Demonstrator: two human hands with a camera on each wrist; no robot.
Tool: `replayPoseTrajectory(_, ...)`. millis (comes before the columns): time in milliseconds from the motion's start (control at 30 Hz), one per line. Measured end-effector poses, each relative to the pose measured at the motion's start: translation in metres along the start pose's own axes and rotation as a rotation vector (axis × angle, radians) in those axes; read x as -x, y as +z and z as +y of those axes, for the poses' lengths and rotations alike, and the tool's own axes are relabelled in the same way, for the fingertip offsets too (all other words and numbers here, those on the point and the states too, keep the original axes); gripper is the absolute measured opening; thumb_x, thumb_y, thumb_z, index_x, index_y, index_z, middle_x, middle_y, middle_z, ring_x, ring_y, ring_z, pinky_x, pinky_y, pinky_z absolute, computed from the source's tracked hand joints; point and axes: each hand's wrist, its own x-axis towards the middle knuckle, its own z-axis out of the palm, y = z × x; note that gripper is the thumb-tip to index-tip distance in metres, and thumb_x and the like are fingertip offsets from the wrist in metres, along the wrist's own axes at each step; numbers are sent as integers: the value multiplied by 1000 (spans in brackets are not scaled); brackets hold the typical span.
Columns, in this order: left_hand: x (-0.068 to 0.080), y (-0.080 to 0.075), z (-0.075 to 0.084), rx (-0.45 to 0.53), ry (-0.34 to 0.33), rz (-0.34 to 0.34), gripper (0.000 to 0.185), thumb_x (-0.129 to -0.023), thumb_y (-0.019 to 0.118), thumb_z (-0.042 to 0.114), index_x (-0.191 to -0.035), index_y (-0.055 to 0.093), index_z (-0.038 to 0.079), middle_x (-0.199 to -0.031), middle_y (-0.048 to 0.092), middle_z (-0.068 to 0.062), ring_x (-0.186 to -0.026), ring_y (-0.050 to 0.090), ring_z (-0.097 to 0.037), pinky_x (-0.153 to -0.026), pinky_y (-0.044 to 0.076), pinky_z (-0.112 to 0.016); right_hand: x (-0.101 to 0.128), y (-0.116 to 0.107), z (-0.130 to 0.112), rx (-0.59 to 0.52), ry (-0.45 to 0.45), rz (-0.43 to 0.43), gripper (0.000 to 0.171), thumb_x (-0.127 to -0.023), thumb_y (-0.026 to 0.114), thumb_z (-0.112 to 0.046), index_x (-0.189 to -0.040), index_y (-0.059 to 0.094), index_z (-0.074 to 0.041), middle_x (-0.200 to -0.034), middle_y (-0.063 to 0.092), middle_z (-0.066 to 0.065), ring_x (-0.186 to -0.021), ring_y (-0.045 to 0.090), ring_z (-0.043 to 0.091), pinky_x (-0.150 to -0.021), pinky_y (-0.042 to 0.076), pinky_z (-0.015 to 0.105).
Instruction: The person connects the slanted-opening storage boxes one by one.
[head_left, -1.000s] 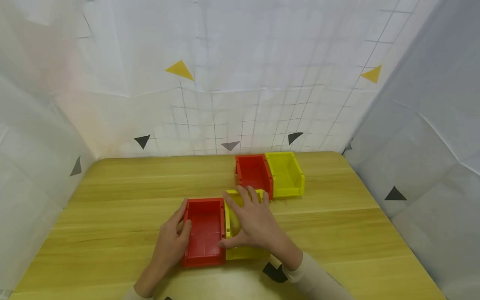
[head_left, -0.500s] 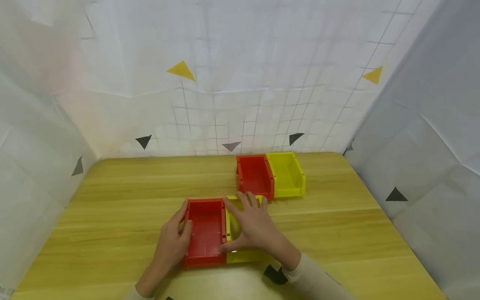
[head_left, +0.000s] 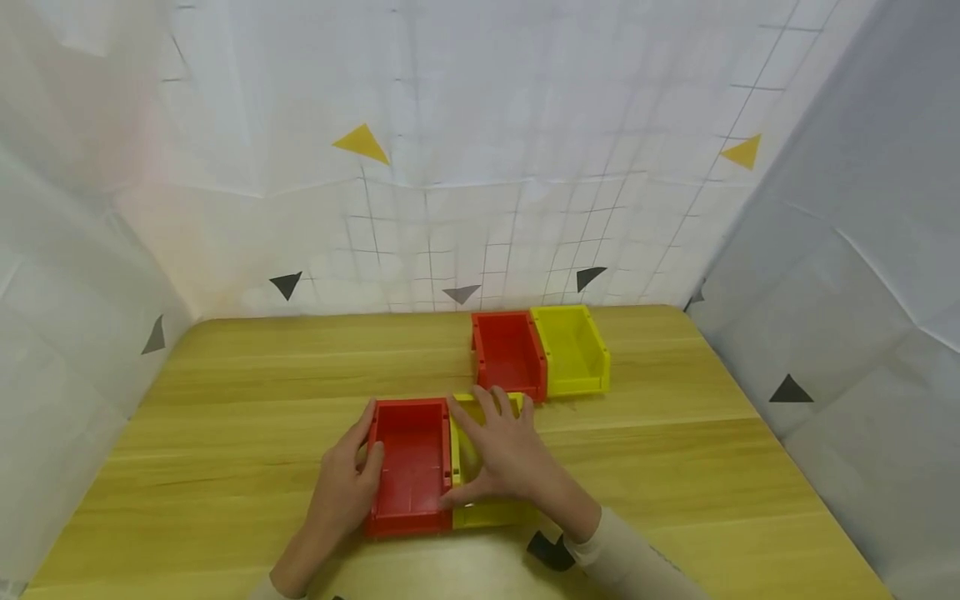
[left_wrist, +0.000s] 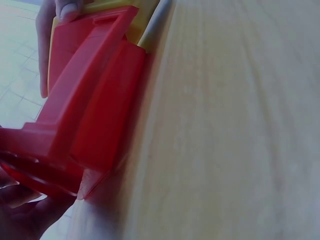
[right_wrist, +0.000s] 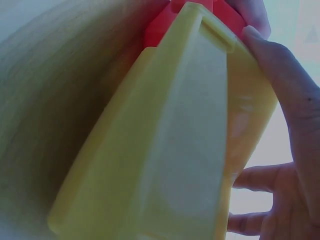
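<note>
Near the front of the table a red storage bin (head_left: pixel 411 467) and a yellow storage bin (head_left: pixel 491 515) stand side by side, their walls touching. My left hand (head_left: pixel 345 483) grips the red bin's left wall, its thumb at the inner side and the fingers outside. Spread across the yellow bin, my right hand (head_left: pixel 510 454) holds it with the thumb at the wall beside the red bin and fingers over the far right rim. It covers much of that bin's inside. In the right wrist view the thumb (right_wrist: pixel 280 75) lies on the yellow bin's rim.
Farther back, a second red bin (head_left: pixel 510 354) and a second yellow bin (head_left: pixel 573 350) stand together, close behind the front yellow one. A dark patch (head_left: pixel 551 550) lies by the right wrist. White sheeting (head_left: pixel 480 167) encloses the wooden table (head_left: pixel 247 392).
My right hand has drawn the front yellow bin a little toward me, so its front edge now lies nearly level with the red bin's. My left hand has kept its place.
</note>
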Motion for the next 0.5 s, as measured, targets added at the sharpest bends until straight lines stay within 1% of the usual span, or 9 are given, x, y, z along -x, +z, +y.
replayPoseTrajectory(133,1,0,0,-8,9,6,61,-94,53,13,-147,28,30,-137,45,1,-74,52,-18,-55,52,-25,1,1,0,-3,9,-12,122,-49,50,-91,-149,24,-26,-148,22,13,-133,16,41,-95,10,74)
replayPoseTrajectory(267,1,-1,0,-16,-3,6,60,-95,52,14,-146,28,32,-135,47,4,-63,48,-17,-51,50,-26,1,2,-1,-8,6,-8,123,-49,51,-90,-150,23,-25,-148,22,14,-132,17,42,-94,11,75)
replayPoseTrajectory(433,2,-1,-1,-18,-21,5,60,-95,52,16,-146,27,35,-133,47,6,-58,45,-18,-47,48,-26,1,4,-1,-14,-6,0,124,-49,51,-90,-150,22,-24,-148,22,15,-132,17,43,-93,11,76)
replayPoseTrajectory(500,2,0,-1,-20,-22,3,60,-95,52,16,-146,26,35,-134,46,7,-59,45,-18,-47,48,-26,2,4,-1,-9,-9,3,125,-49,49,-91,-150,22,-24,-148,22,15,-132,17,43,-92,11,76)
